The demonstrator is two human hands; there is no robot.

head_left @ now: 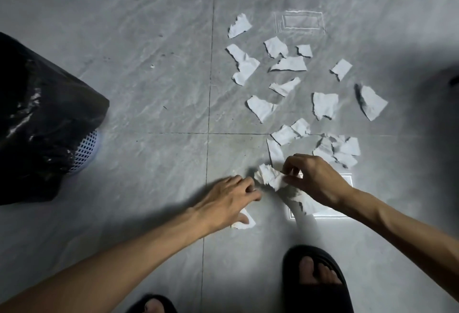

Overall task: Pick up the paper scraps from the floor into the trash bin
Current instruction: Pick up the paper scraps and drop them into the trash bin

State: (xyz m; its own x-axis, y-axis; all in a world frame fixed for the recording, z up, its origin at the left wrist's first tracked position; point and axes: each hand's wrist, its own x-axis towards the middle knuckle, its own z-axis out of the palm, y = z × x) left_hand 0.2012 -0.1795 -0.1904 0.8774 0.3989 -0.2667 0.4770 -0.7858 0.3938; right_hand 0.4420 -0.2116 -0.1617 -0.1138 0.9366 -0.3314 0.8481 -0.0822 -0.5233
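Leftward, well apart, stands the black-bagged mesh trash bin (49, 123); right hand (315, 178) pinches crumpled white paper scraps (269, 176), nearer left hand (228, 200) loosely curled, empty.

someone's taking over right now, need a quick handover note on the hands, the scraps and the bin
Right hand: pinching a crumpled wad of scraps just above the floor.
Left hand: low beside the wad, fingers curled, over one scrap; cannot tell if it grips anything.
Bin: far left, lined with a black bag; its inside is not visible.
Left: carry the wad to the bin, then gather the many loose scraps spread ahead and to the right.
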